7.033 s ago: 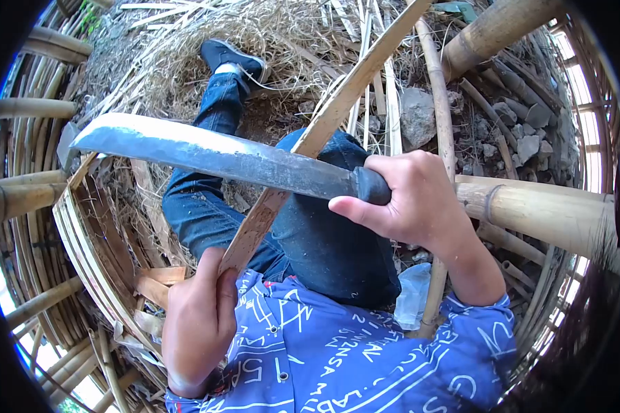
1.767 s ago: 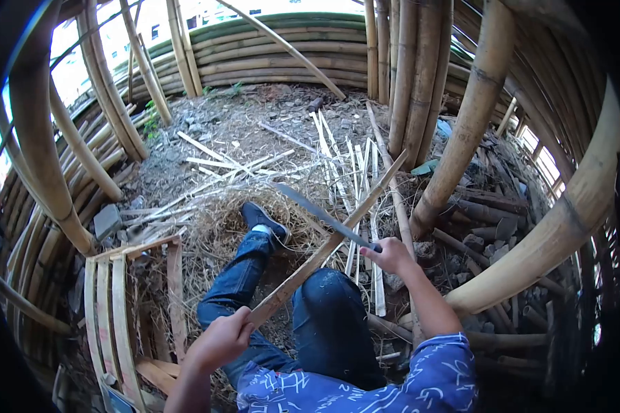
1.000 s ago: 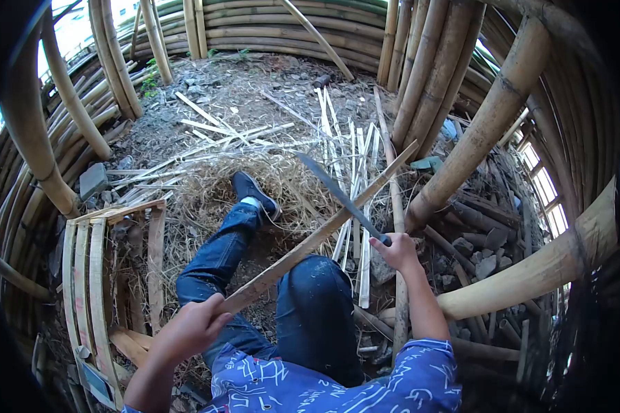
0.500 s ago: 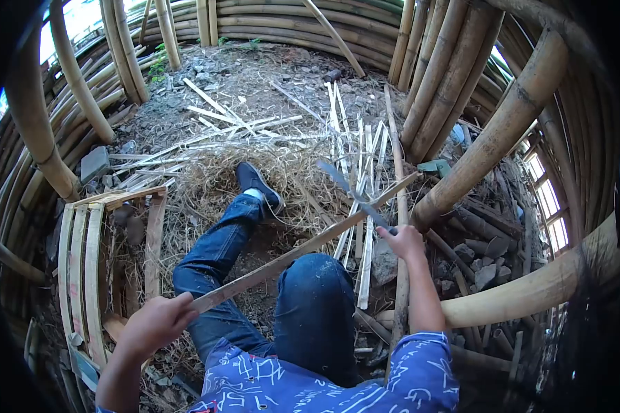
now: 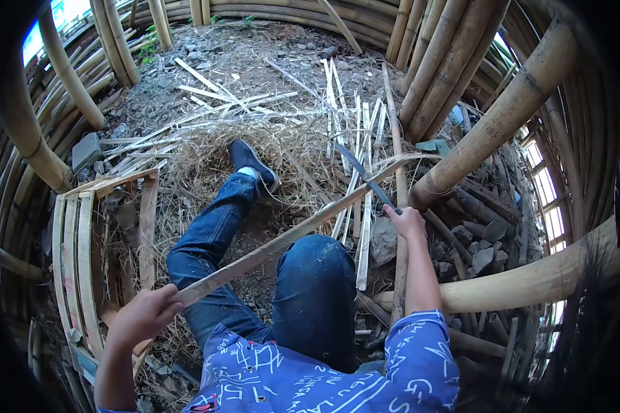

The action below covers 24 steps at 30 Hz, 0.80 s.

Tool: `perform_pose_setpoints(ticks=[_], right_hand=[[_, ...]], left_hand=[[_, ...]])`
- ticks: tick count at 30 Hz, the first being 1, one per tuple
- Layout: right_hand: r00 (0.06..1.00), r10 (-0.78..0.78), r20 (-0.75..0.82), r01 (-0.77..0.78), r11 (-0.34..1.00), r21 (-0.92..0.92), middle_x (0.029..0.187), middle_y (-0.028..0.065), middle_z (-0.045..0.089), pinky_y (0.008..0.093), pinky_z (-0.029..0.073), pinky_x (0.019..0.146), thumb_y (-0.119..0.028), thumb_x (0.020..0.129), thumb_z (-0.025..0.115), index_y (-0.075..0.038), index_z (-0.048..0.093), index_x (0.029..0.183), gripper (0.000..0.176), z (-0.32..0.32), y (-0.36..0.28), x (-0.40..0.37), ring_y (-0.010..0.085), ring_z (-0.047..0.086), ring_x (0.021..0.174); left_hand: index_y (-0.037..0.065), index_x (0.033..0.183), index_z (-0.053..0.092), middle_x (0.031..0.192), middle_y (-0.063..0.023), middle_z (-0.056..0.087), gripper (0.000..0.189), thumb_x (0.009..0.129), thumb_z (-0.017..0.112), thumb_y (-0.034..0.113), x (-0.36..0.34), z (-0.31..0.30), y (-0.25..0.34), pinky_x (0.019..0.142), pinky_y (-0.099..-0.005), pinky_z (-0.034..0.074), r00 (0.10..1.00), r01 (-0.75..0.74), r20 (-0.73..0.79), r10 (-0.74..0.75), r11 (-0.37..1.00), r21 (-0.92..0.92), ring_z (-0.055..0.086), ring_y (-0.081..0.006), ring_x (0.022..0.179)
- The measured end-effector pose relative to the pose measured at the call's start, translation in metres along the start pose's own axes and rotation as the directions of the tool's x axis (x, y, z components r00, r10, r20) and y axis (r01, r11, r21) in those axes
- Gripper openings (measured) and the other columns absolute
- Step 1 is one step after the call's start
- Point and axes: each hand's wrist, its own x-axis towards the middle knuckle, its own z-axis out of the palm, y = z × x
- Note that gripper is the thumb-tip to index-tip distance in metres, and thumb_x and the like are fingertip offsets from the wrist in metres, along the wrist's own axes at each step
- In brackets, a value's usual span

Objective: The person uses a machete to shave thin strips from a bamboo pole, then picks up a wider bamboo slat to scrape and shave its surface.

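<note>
My left hand is closed around the near end of a long bamboo strip, which slants up to the right across my knees. In my right hand is a long-bladed knife, its blade pointing up and left. The blade crosses the strip near its far end, touching it as far as I can see. A thin pale shaving curls out past the blade at that end. My right fingers wrap the handle and hide most of it.
A wooden crate stands at my left. Split bamboo strips and shavings litter the ground ahead. Thick bamboo poles lean at the right, with another pole beside my right forearm. Stones lie below them.
The bamboo strip has slid a little down and left with my left hand. A thin shaving now curls at its far end by the knife. The whole view has shifted slightly.
</note>
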Motion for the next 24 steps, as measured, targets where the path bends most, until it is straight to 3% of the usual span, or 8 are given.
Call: perform_pose_setpoints(ticks=[3, 7, 9, 11, 14, 19, 21, 24], right_hand=[[0.993, -0.105, 0.057, 0.099, 0.991, 0.095, 0.086, 0.0237, 0.069, 0.0493, 0.051, 0.081, -0.074, 0.078, 0.054, -0.007, 0.074, 0.083, 0.070, -0.011, -0.029, -0.023, 0.0402, 0.067, 0.089], [0.929, -0.360, 0.089, 0.364, 0.931, -0.022, 0.082, 0.0227, 0.069, 0.0477, 0.052, 0.077, -0.075, 0.077, 0.054, -0.007, 0.073, 0.077, 0.071, -0.016, -0.045, -0.038, 0.0399, 0.067, 0.085], [0.931, -0.356, 0.078, 0.363, 0.925, -0.115, 0.082, 0.0231, 0.069, 0.0478, 0.052, 0.079, -0.076, 0.076, 0.055, -0.008, 0.074, 0.080, 0.071, -0.019, -0.040, -0.024, 0.0399, 0.068, 0.085], [0.992, -0.094, 0.085, 0.096, 0.995, -0.009, 0.079, 0.0221, 0.069, 0.0466, 0.052, 0.076, -0.077, 0.076, 0.054, -0.003, 0.073, 0.078, 0.076, -0.036, -0.017, -0.006, 0.0390, 0.068, 0.083], [0.999, 0.046, -0.021, -0.046, 0.998, -0.036, 0.086, 0.0247, 0.069, 0.0485, 0.052, 0.081, -0.074, 0.076, 0.056, 0.000, 0.072, 0.081, 0.076, -0.014, 0.029, 0.035, 0.0396, 0.068, 0.088], [0.992, -0.127, -0.023, 0.124, 0.988, -0.094, 0.086, 0.0261, 0.068, 0.0481, 0.052, 0.081, -0.072, 0.076, 0.058, -0.004, 0.074, 0.083, 0.070, -0.029, -0.022, -0.001, 0.0414, 0.067, 0.089], [0.974, -0.215, 0.076, 0.218, 0.976, -0.022, 0.084, 0.0270, 0.067, 0.0481, 0.052, 0.079, -0.072, 0.077, 0.058, -0.003, 0.073, 0.080, 0.070, -0.035, -0.036, -0.015, 0.0414, 0.067, 0.087], [0.950, -0.312, 0.028, 0.314, 0.946, -0.084, 0.080, 0.0275, 0.066, 0.0476, 0.052, 0.077, -0.071, 0.078, 0.056, -0.002, 0.072, 0.077, 0.070, -0.031, -0.035, -0.017, 0.0402, 0.067, 0.084]], left_hand=[[-0.001, 0.086, 0.048, 0.063, -0.0180, 0.053, 0.024, 0.093, 0.060, 0.019, 0.001, -0.004, -0.010, 0.056, -0.0407, 0.043, 0.996, 0.082, 0.032, -0.079, 0.989, -0.121, 0.056, -0.0311, 0.056], [0.000, 0.085, 0.048, 0.060, -0.0161, 0.052, 0.024, 0.092, 0.061, 0.018, -0.003, -0.014, 0.009, 0.055, -0.0388, 0.044, 0.991, 0.130, 0.053, -0.124, 0.984, -0.123, 0.053, -0.0278, 0.053], [0.000, 0.085, 0.049, 0.061, -0.0165, 0.053, 0.023, 0.091, 0.062, 0.018, -0.010, -0.018, -0.002, 0.055, -0.0392, 0.044, 0.994, 0.103, 0.043, -0.100, 0.992, -0.071, 0.054, -0.0298, 0.054], [0.001, 0.086, 0.049, 0.062, -0.0169, 0.054, 0.023, 0.091, 0.062, 0.019, -0.020, -0.022, -0.001, 0.056, -0.0395, 0.045, 0.996, 0.078, 0.052, -0.078, 0.997, -0.012, 0.056, -0.0318, 0.055], [0.003, 0.088, 0.053, 0.066, -0.0189, 0.057, 0.020, 0.090, 0.063, 0.020, -0.030, -0.027, 0.009, 0.058, -0.0417, 0.046, 0.998, 0.055, -0.003, -0.055, 0.993, 0.104, 0.058, -0.0378, 0.061], [0.002, 0.086, 0.055, 0.064, -0.0177, 0.056, 0.017, 0.089, 0.063, 0.017, -0.017, -0.037, -0.002, 0.055, -0.0397, 0.044, 1.000, 0.030, -0.007, -0.030, 1.000, 0.005, 0.057, -0.0352, 0.058], [0.001, 0.086, 0.055, 0.063, -0.0172, 0.056, 0.017, 0.088, 0.063, 0.016, -0.017, -0.039, 0.002, 0.054, -0.0389, 0.043, 1.000, 0.029, 0.008, -0.029, 1.000, 0.002, 0.056, -0.0341, 0.056], [0.001, 0.086, 0.056, 0.062, -0.0163, 0.056, 0.016, 0.087, 0.064, 0.015, -0.021, -0.048, -0.006, 0.053, -0.0375, 0.043, 0.997, 0.072, -0.004, -0.072, 0.997, 0.032, 0.058, -0.0291, 0.054]])
